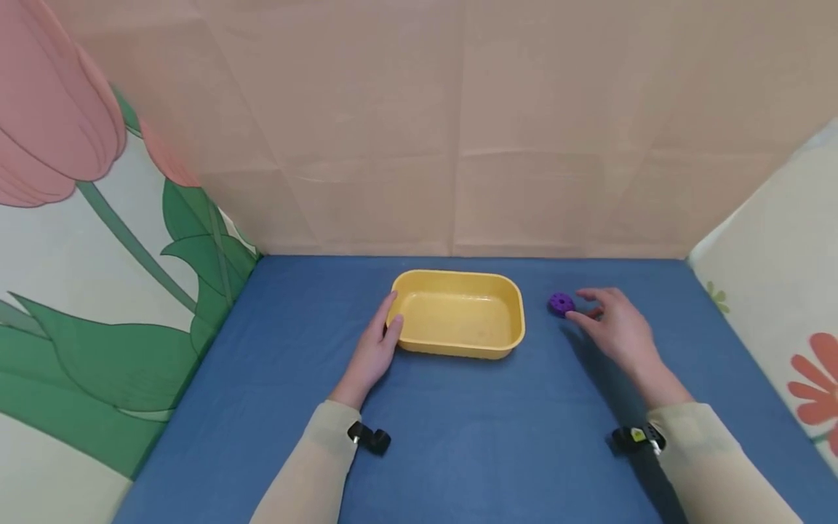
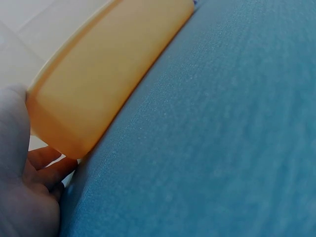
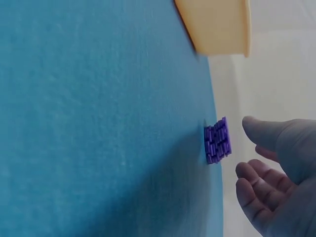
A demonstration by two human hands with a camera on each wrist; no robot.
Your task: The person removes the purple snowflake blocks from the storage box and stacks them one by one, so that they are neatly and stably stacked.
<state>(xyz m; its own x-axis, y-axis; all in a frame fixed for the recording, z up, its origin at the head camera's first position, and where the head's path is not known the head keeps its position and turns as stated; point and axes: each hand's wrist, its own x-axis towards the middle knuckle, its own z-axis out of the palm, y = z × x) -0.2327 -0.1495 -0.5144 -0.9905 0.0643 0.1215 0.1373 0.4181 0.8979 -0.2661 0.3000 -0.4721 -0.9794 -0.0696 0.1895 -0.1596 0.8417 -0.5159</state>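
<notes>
A yellow plastic basin (image 1: pixel 458 313) with low walls and a rounded rim stands on the blue cloth. At its left end, my left hand (image 1: pixel 373 356) grips the wall, thumb over the rim and fingers along the outside. In the left wrist view, the fingers (image 2: pixel 54 170) lie low against the basin's end, near the cloth. To the right of the basin lies a small purple round piece (image 1: pixel 561 304) with holes on top and a notched side. My right hand (image 1: pixel 615 327) hovers right beside it, thumb and fingers spread, with a gap to the piece (image 3: pixel 217 140) in the right wrist view.
Blue cloth (image 1: pixel 471 437) covers the table. A beige sheet (image 1: pixel 452 131) hangs behind it, with a tulip-patterned panel (image 1: pixel 131 276) at the left and a flowered panel (image 1: pixel 779 291) at the right. Each wrist wears a small black camera (image 1: pixel 369 438).
</notes>
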